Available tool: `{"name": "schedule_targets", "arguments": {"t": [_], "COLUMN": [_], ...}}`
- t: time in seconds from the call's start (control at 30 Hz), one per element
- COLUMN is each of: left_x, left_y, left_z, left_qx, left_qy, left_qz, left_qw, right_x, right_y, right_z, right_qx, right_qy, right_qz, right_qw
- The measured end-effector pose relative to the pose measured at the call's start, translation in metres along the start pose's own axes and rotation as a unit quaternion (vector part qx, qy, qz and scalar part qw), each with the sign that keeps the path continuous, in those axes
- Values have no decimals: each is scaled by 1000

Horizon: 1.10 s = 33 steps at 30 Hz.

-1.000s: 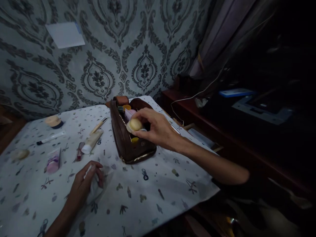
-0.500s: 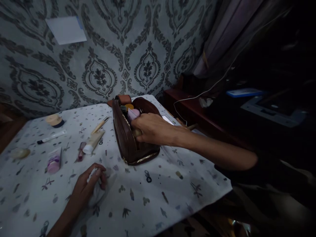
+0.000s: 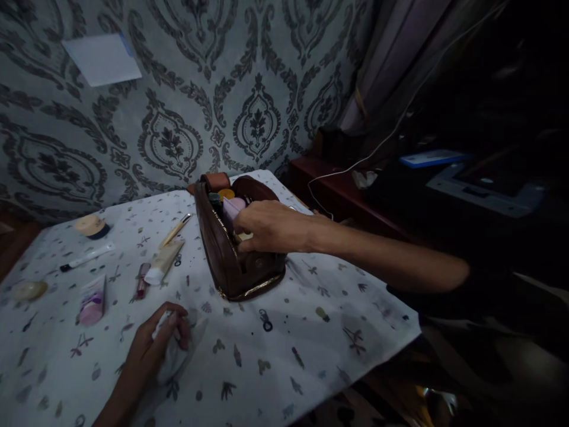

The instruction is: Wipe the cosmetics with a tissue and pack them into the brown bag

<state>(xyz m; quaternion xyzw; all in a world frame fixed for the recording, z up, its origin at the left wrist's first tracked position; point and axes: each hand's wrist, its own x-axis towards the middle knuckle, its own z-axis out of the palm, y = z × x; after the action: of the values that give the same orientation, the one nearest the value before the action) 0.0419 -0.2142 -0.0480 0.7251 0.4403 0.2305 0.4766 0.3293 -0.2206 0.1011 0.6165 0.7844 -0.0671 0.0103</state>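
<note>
A brown bag with a gold zipper stands unzipped at the middle of the table. My right hand reaches into its opening, fingers curled around a pale yellowish item, mostly hidden. Behind those fingers, a pink item and an orange-lidded one show inside the bag. My left hand rests on the table in front, closed around a crumpled white cloth.
On the patterned tablecloth at left lie a cream tube, a brush, a small pink bottle, a purple-pink tube, a round jar, a clear-handled brush and a yellowish oval item.
The view has shifted slightly, so the wall and table items sit further left. My right hand is still in the bag, and the pale item between its fingers looks brighter.
</note>
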Motion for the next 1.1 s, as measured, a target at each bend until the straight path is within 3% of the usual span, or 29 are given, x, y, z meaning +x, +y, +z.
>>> {"name": "schedule_targets", "arguments": {"t": [0.27, 0.43, 0.57, 0.67, 0.77, 0.93, 1.1], "left_x": [-4, 5, 43, 87, 135, 193, 212], "left_y": [4, 28, 30, 13, -8, -32, -46], "left_z": [-3, -45, -110, -165, -205, -231, -231], "left_qx": [-12, 55, 202, 326, 416, 398, 348], "left_qy": [65, 113, 188, 242, 275, 293, 294], "left_qz": [-21, -2, 8, -29, -93, -119, -111], "left_qw": [998, 992, 961, 913, 862, 861, 883], "right_x": [-31, -56, -65, -60, -49, -38, -27], "right_y": [22, 16, -3, -22, -39, -54, -60], "right_z": [7, 30, 64, 90, 112, 139, 151], "right_qx": [146, 253, 292, 324, 336, 359, 410], "right_qy": [159, 252, 203, 135, 80, 85, 108], "right_qz": [-23, -91, -155, -176, -183, -181, -147], "right_qw": [976, 929, 922, 920, 920, 912, 893]}}
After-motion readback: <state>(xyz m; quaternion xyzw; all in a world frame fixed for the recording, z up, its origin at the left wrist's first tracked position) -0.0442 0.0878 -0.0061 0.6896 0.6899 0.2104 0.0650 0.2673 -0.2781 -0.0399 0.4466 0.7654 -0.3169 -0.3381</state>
